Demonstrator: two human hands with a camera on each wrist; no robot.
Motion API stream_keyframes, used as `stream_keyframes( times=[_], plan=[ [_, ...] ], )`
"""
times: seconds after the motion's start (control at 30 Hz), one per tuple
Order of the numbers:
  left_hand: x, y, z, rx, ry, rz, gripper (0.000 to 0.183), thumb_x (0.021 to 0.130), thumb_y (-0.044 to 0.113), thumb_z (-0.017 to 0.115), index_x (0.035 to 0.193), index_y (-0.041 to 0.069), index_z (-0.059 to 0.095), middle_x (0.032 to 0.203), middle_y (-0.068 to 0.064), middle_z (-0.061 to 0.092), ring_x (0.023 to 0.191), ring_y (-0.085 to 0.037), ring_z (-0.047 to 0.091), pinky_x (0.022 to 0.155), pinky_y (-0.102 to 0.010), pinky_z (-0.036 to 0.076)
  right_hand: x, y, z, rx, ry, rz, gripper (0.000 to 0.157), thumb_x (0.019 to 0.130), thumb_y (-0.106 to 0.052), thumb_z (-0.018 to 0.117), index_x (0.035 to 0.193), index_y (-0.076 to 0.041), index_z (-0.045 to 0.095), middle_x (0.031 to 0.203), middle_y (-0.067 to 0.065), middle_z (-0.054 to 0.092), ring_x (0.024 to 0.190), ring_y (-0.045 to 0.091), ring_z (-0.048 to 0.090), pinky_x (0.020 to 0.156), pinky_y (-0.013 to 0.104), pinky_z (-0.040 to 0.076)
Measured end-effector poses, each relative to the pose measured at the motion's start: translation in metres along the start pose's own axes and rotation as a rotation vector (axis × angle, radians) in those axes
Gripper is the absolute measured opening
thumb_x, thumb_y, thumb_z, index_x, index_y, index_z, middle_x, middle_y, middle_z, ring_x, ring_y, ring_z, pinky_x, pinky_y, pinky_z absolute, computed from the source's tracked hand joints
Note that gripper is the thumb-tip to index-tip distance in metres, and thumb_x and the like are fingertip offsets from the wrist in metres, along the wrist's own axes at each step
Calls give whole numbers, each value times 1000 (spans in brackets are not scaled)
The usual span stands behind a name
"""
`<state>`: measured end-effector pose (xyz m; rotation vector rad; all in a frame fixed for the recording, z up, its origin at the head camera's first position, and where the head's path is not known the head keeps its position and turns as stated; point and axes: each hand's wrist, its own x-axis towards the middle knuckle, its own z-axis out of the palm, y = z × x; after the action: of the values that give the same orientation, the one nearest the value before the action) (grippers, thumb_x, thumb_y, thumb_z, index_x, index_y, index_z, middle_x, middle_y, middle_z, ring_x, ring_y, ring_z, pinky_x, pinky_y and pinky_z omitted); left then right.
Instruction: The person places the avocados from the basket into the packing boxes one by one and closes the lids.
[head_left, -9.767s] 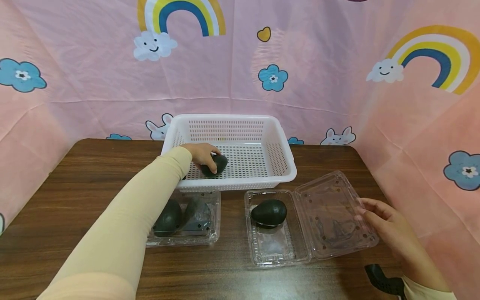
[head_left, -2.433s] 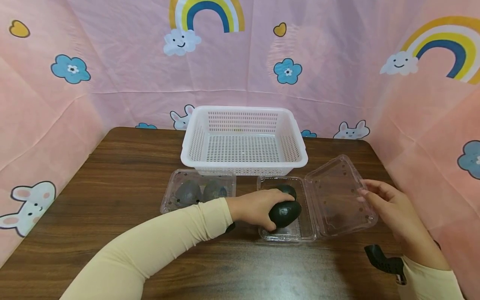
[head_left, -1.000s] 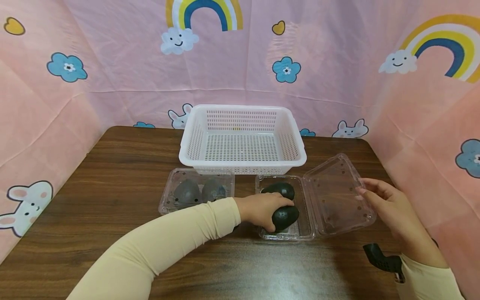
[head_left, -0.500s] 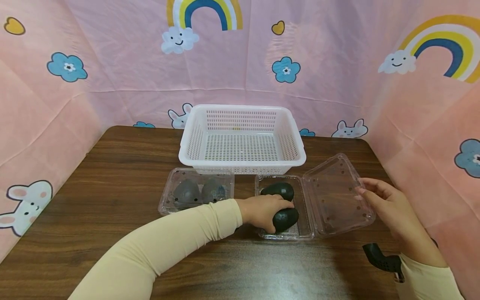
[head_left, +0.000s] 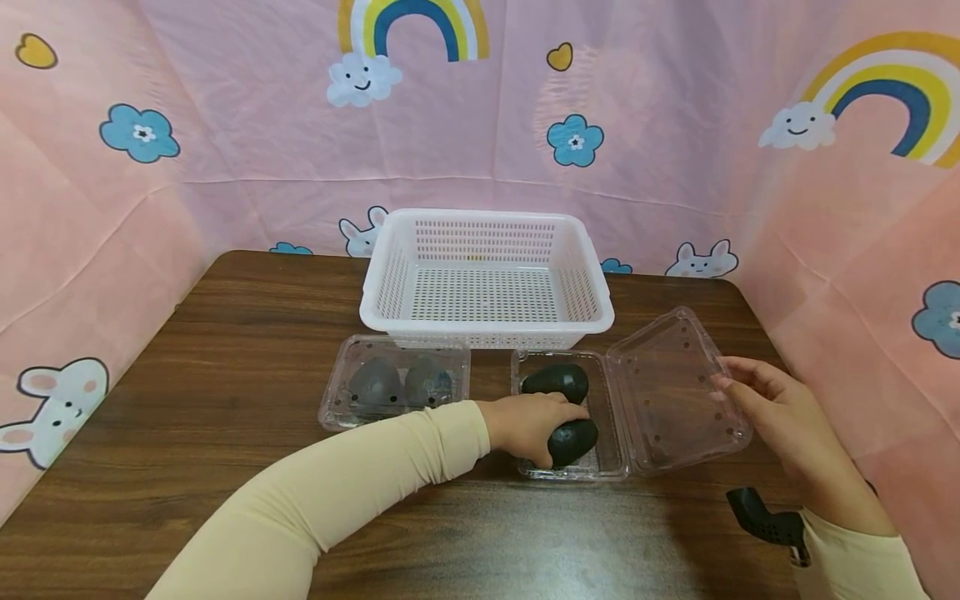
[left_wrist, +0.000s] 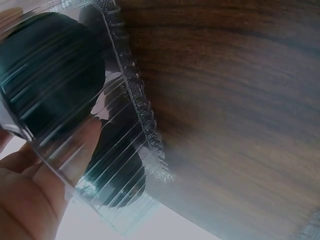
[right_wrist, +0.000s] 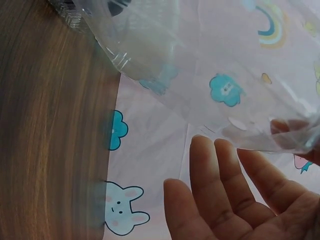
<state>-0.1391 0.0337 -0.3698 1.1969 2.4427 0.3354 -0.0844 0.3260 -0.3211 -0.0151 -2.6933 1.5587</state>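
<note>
My left hand (head_left: 528, 425) grips a dark green avocado (head_left: 573, 442) low inside the near half of a clear plastic clamshell box (head_left: 613, 417). Behind it in the same box lies another avocado (head_left: 557, 382), right by the index finger. In the left wrist view, both avocados show through the ribbed clear wall, the larger-looking one (left_wrist: 50, 75) beside the fingertips. On the right, my right hand (head_left: 787, 425) pinches the outer edge of the box's hinged lid (head_left: 675, 400), holding it tilted back. From the right wrist, the fingers lie under the lid's edge (right_wrist: 150, 65).
A white slotted basket (head_left: 487, 325) stands behind the boxes, against a pink printed cloth (head_left: 480, 125). To the left is a closed clamshell (head_left: 330, 408) with two avocados inside, partly behind the left sleeve. All stand on a dark wooden table (head_left: 225, 350).
The left hand earlier gripped an avocado in the basket, then carried it to the open clamshell and lowered it in front of the other one. The right hand keeps holding the lid.
</note>
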Motion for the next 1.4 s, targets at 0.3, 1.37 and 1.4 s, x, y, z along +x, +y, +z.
stream_keyframes(
  times=[0.3,1.37,1.4],
  plan=[
    [0,1,1,5,-9,-2,73,78,18,79,143,20,47,135,-4,51,121,-18,52,94,-26,45,0,1,0,3,1,0,32,100,-19,54,128,-4,51,96,-25,60,83,-4,63,67,16,53],
    [-18,-3,-5,-133,55,-32,61,86,16,72,142,14,48,141,-7,48,126,-19,49,99,-29,43,-3,-3,-2,-84,-22,51,58,101,-37,50,141,3,40,93,-26,62,83,-3,65,67,16,50],
    [-19,-3,-7,-140,55,-38,60,87,17,72,142,14,48,142,-7,47,127,-20,49,99,-30,44,-4,-3,-3,-92,-25,59,59,101,-38,49,142,3,39,92,-25,63,82,-3,65,67,16,49]
  ],
)
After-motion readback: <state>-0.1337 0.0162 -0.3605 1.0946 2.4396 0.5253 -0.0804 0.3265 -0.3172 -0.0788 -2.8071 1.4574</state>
